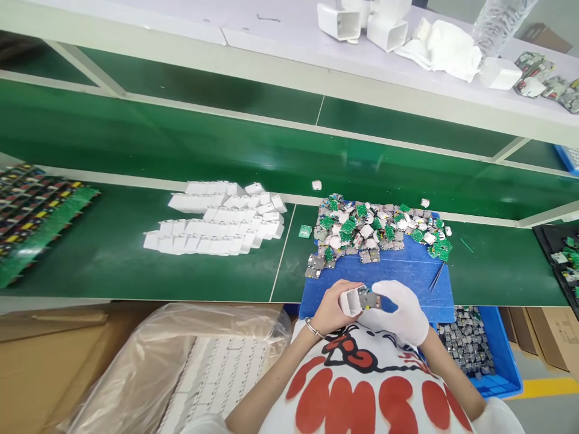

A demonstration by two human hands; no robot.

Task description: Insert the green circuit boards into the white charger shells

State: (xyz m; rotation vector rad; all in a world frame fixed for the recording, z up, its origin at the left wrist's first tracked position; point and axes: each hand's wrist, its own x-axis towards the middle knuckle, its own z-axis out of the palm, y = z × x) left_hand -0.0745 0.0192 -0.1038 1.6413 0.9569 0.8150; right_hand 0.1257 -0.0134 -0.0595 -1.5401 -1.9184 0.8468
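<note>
My left hand [331, 308], bare with a bracelet at the wrist, is closed around a white plastic housing [350, 303] whose open end faces me. In a white glove, my right hand [404, 313] pinches a small grey circuit board assembly [371, 298] between thumb and fingers. The assembly is right beside the housing; whether the two touch I cannot tell. Both hands are at the front edge of a blue mat [384, 277]. Beyond them lies a pile of small green, white and grey circuit boards [362, 226].
Rows of white housings [212, 226] lie on the green bench to the left, beyond which is a stack of circuit panels [36, 217]. Tweezers [436, 277] rest on the mat. A blue bin [502, 361] of grey parts stands below right; a plastic-lined box [149, 343] sits below left.
</note>
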